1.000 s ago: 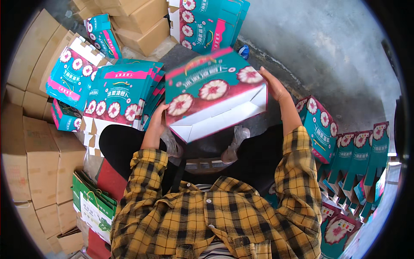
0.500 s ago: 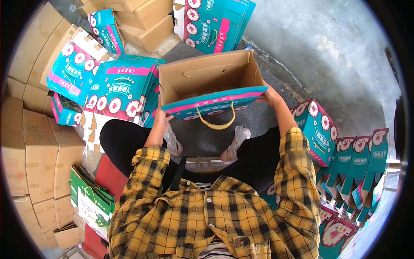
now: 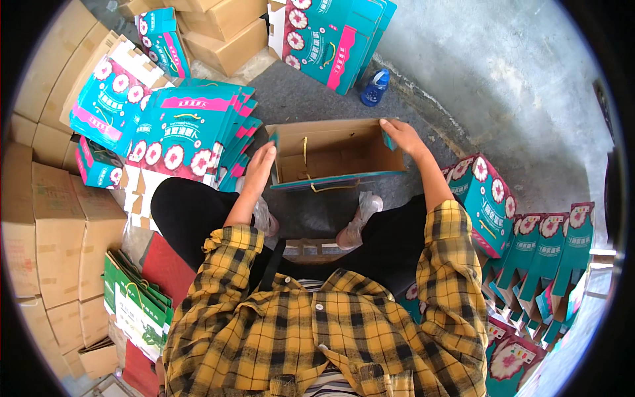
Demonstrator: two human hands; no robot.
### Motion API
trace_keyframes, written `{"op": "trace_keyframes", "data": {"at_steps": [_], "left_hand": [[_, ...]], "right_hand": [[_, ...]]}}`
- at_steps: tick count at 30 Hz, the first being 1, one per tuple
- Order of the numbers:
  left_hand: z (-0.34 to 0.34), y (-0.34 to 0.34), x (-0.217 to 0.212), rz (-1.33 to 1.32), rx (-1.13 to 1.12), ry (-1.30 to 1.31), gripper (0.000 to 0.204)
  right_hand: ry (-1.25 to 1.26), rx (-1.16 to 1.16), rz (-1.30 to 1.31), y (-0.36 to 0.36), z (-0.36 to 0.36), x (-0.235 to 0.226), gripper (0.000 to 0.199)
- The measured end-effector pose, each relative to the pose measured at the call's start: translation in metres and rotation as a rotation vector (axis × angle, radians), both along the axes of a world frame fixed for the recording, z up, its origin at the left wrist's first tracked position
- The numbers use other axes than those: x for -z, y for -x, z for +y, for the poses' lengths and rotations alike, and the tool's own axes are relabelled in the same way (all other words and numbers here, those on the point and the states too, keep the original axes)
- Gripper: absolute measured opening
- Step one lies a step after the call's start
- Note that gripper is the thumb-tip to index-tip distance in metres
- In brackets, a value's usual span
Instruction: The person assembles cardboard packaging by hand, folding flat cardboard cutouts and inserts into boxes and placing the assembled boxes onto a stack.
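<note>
Between my knees stands a teal cardboard gift box (image 3: 370, 176), its top open and the brown inside facing up. It has yellow rope handles (image 3: 305, 156), one hanging inside the far wall and one on the near side. My left hand (image 3: 260, 167) is at the box's left end, fingers against a small teal end flap (image 3: 274, 139). At the far right corner my right hand (image 3: 401, 136) grips the rim, with another teal flap (image 3: 389, 140) beneath its fingers. The undersides of both hands are hidden.
Flat, folded teal boxes (image 3: 178, 132) lie stacked at my left, and more (image 3: 331, 40) lean at the back. A blue bottle (image 3: 375, 88) stands by the wall. Assembled boxes (image 3: 486, 205) are at my right, brown cartons (image 3: 59, 231) at far left, green bags (image 3: 139, 304) near my left.
The box has come down and tipped upright, so its opening now faces up and its printed near side is mostly out of sight. My hands have shifted to its end flaps. The bottle is uncovered.
</note>
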State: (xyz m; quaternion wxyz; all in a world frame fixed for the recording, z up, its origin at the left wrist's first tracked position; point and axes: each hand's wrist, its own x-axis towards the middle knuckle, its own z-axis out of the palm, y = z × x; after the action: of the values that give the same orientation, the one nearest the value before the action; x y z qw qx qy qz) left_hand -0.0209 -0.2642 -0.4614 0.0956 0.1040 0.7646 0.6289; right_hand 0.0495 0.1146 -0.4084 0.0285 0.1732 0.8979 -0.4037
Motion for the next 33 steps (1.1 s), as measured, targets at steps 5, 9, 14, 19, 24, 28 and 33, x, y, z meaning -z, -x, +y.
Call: {"op": "trace_keyframes", "data": {"at_steps": [5,9,14,19,24,28,33], "left_hand": [[0.0,-0.003,-0.003,-0.053,0.16,0.161,0.057],[0.007,0.005,-0.021,-0.218,0.309,0.344,0.065],[0.013,0.008,-0.029,-0.156,0.34,0.508,0.069],[0.01,0.007,-0.026,-0.099,0.337,0.546,0.069],[0.008,0.006,-0.024,-0.12,0.331,0.495,0.065],[0.014,0.003,-0.03,-0.134,0.323,0.433,0.059],[0.009,0.002,-0.023,-0.115,0.298,0.405,0.05]], "right_hand": [[-0.46,-0.305,-0.047,-0.002,-0.038,-0.018,0.042],[-0.783,-0.485,-0.046,-0.006,-0.047,-0.008,0.03],[-0.86,-0.533,-0.185,0.0,-0.05,-0.009,0.031],[-0.79,-0.415,-0.442,0.005,-0.038,-0.01,0.034],[-0.974,-0.579,-0.44,0.006,-0.032,0.005,0.03],[-1.067,-0.673,-0.336,0.004,-0.025,0.021,0.026],[-0.882,-0.592,-0.483,0.012,-0.036,0.006,0.029]]}}
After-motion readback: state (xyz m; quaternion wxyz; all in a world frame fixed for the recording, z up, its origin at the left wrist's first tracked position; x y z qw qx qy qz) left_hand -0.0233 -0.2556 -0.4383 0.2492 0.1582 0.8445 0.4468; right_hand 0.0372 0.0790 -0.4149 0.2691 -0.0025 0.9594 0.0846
